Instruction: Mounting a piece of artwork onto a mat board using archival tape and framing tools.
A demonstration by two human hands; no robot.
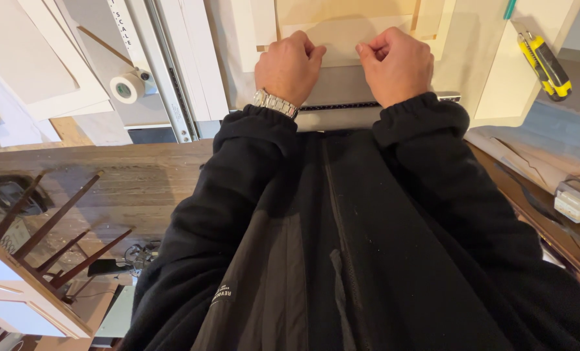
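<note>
Our left hand [290,65] and right hand [396,64] press, fingers curled closed, on the near edge of a pale card [345,32]. The card lies just beyond our knuckles, its long axis left to right, both hands equally near.

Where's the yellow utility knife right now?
The yellow utility knife lies at the head view's upper right, on a pale board, right of the right hand.

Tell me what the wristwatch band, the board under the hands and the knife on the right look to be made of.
Wristwatch band: probably polished metal, silver links that glint. Board under the left hand and right hand: matte cream card or mat board, likely. Knife: yellow and black plastic casing, seemingly.
</note>
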